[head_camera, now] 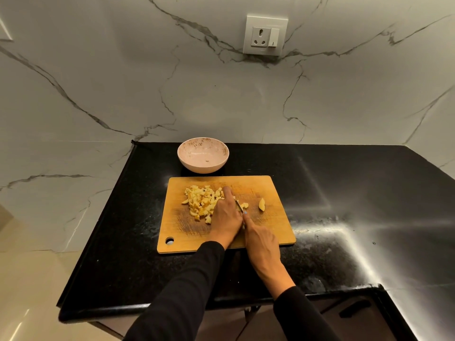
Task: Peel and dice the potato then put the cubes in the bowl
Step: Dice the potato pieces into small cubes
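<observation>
A wooden cutting board (268, 232) lies on the black counter. A heap of yellow potato cubes (200, 201) covers its left middle. My left hand (226, 215) rests flat-sided on the board right of the heap, its fingers against the cubes. My right hand (262, 241) grips a knife (238, 206), index finger along its spine; the blade tip shows between my hands. A few cut bits (245, 205) lie by the blade. One uncut potato wedge (261, 204) sits farther right. The pink bowl (222, 153) stands behind the board with no cubes in it.
The black counter (344, 193) stretches right of the board and ends at a drop on the left and front edges. A marble wall rises behind, with a socket plate (265, 34). A dark drawer front (354, 308) shows below the counter's front right.
</observation>
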